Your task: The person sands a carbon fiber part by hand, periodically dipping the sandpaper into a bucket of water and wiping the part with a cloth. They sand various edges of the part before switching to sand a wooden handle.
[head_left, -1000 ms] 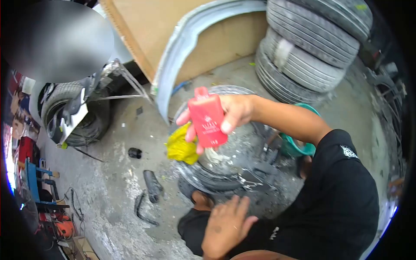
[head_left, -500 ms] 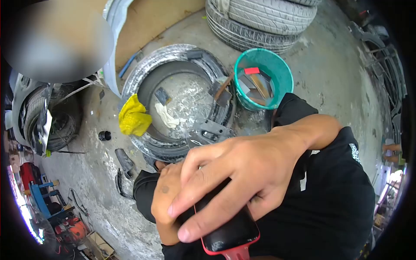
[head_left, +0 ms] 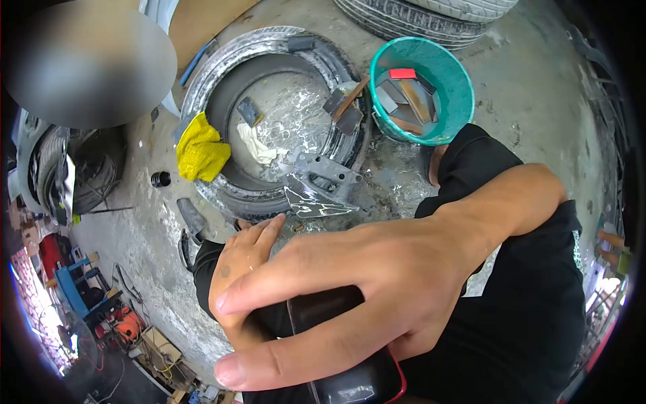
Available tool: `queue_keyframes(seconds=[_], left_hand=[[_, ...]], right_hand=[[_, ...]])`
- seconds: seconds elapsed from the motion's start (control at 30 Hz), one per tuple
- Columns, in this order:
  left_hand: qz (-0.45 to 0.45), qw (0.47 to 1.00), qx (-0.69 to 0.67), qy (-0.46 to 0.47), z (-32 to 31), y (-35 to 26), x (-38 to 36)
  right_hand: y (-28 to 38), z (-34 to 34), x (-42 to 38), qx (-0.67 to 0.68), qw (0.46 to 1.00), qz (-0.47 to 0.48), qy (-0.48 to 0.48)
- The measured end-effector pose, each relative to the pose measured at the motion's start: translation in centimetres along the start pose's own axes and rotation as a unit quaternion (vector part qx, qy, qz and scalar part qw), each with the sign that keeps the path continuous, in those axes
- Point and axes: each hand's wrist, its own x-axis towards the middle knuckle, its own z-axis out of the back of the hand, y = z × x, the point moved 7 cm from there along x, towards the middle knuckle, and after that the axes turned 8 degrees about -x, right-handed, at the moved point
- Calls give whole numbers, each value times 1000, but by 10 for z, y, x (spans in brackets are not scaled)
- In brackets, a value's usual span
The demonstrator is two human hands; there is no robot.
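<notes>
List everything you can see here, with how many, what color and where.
Tire: one, black, whitened, flat on the floor
Cloth: one, yellow, over the tire's left side
Crumpled cloth: one, white, inside the tire ring
Small rectangular block: one, dark gray, inside the ring
Holed rigid part: one, gray, tire's lower right
Round plastic bucket: one, teal, right of the tire
Flat pieces: several, gray, brown and red, in the bucket
Stacked tires: at least two, gray-black, top
Short cylinder: one, black, floor, left
Edge clutter: mixed, too distorted to count
Glossy object: one, black, red-edged, in the right hand
Right hand: one, bottom center
Left hand: one, at the left knee
</notes>
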Motion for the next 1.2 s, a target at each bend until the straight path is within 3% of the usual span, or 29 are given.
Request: queue_keyframes(seconds=[0.17,0.27,0.37,0.47,0.57,0.67,0.77,0.8,0.9,0.93,0.97,1.0,1.03,1.07,1.2], left_hand=[[-64,996,-31,-58,7,-5,-2],[-95,991,-44,-82,9,-8,-6],[-117,987,-49,-96,9,-10,-8],[-123,986,-45,-104,6,-9,-8],[-104,990,-23,-94,4,-7,-5],[-135,985,-59,-94,16,-21,-6],[-120,987,-65,-81,16,-29,-5],[-106,991,-42,-68,7,-25,-5],[-72,996,-5,-61,-16,-19,-16],[-80,995,-9,-59,-22,-20,-20],[-92,994,-33,-40,-29,-19,-24],[-108,992,-58,-30,-33,-17,-29],[-117,990,-70,-32,-35,-16,-33],[-125,988,-82,-33,-35,-14,-36],[-160,976,-105,-104,-23,3,-48]], right_hand=[[-11,2,7,-17,996,37,-76],[-3,10,10,-18,994,7,-106],[-4,14,11,-66,993,-5,-99],[-7,14,9,-110,989,41,-90],[-4,12,7,-96,989,55,-103],[-2,15,7,-94,990,23,-103],[-11,15,6,-59,998,-22,-21],[-9,22,6,-101,994,-14,-36],[-19,43,11,-263,958,-116,-10],[-35,49,6,-261,949,-176,-13],[-55,57,1,-228,943,-242,-13],[-80,62,-15,-74,914,-391,-77],[-97,68,-21,-16,885,-451,-112],[-113,77,-31,6,828,-551,-105],[-179,96,2,152,839,-509,-122]])
